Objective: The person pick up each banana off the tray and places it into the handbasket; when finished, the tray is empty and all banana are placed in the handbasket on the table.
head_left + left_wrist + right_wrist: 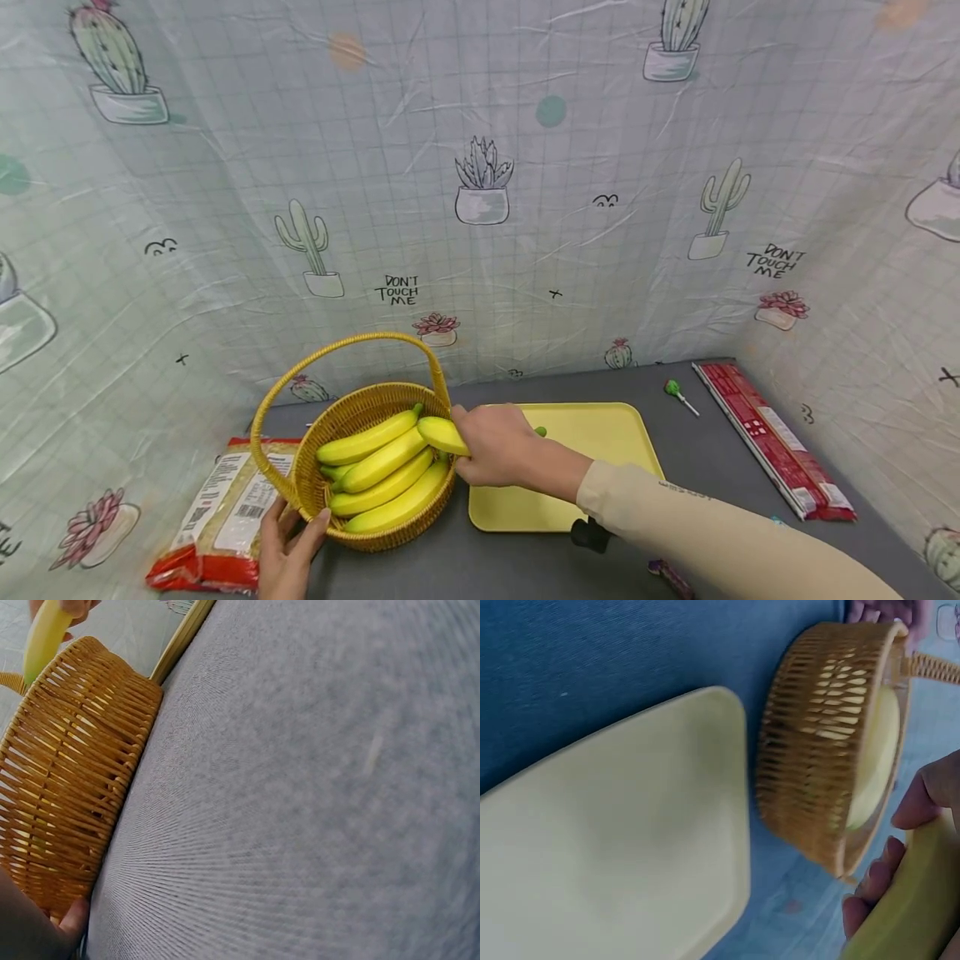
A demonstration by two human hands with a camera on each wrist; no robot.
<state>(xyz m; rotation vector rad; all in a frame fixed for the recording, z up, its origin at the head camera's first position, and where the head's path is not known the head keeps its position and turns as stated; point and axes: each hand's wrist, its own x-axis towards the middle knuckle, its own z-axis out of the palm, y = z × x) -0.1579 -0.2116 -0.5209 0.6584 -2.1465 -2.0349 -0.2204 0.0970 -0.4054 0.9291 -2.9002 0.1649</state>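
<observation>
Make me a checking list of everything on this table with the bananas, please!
Surface: grey table, bare where nothing lies.
Job's things: woven basket with an arched handle holds four bananas; a fifth banana sits over its rim. A yellow tray lies beside the basket, nothing on its visible part.
Clutter: red-edged bag left of the basket; green lollipop; long red box at the right edge; a small dark thing and a wrapper under the sleeve, too hidden to name.
Grippers: left hand holds the basket rim; right hand grips the fifth banana.
Cables: nothing seen.
Surroundings: cactus-print cloth walls behind and on both sides.
</observation>
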